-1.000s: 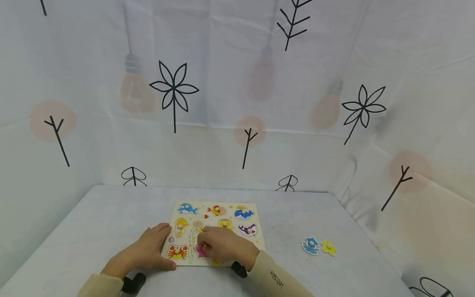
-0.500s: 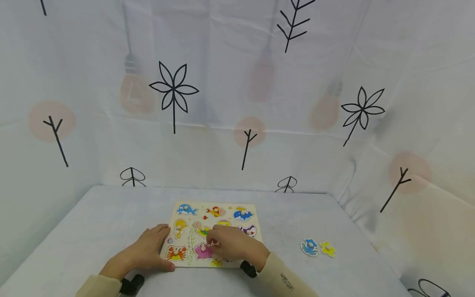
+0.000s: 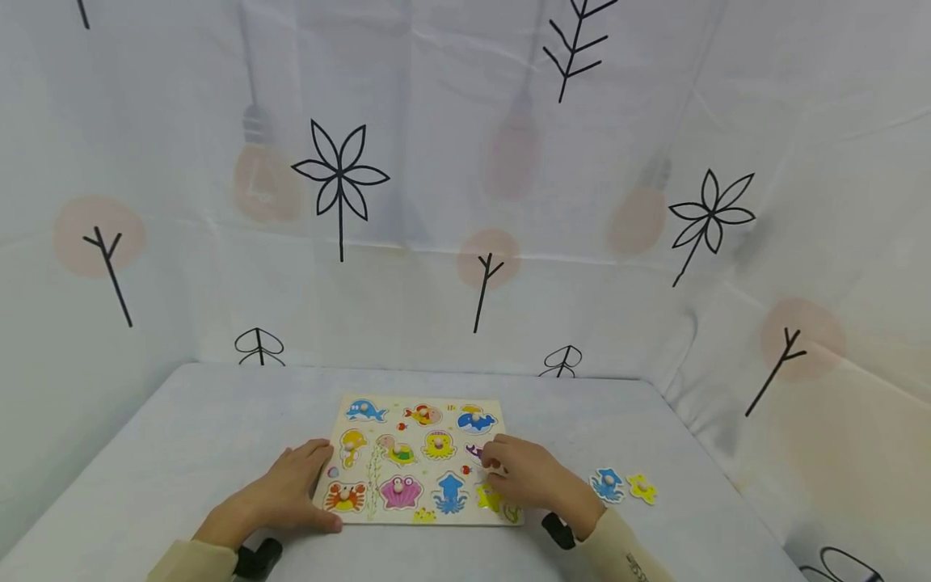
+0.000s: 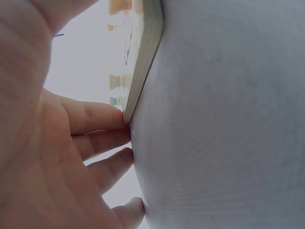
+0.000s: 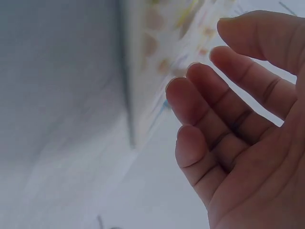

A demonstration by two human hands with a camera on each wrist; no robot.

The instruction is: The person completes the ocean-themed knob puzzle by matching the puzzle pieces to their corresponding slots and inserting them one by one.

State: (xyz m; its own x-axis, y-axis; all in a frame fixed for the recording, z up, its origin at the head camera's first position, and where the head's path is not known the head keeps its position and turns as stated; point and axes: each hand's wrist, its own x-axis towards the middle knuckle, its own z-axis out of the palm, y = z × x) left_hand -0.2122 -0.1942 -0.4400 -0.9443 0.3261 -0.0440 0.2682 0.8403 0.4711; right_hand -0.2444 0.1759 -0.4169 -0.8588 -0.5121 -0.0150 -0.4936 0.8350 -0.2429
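A cream wooden peg puzzle board [image 3: 393, 517] lies on the white-covered table, most of its sea-animal pieces seated with round knobs. The pink shell piece [image 3: 401, 491] sits in the front row, left of a flat blue squid picture [image 3: 451, 493] that shows no knob. My left hand [image 3: 280, 489] spreads along the board's left side, its fingertips [image 4: 119, 119] at the edge in the left wrist view. Over the right side hovers my right hand [image 3: 527, 473], fingers loosely bent and nothing between them; it partly covers the purple whale piece [image 3: 474, 451] and the yellow star picture [image 3: 489, 497].
To the right of the board lie a blue squid piece [image 3: 607, 485] and a yellow star piece [image 3: 642, 488], side by side on the table [image 3: 698, 533]. White cloth walls [image 3: 407, 307] with printed plants stand behind and at both sides.
My right hand has moved right, from over the pink shell piece to the board's right edge, uncovering the shell and the squid picture. The left hand has stayed at the board's left side.
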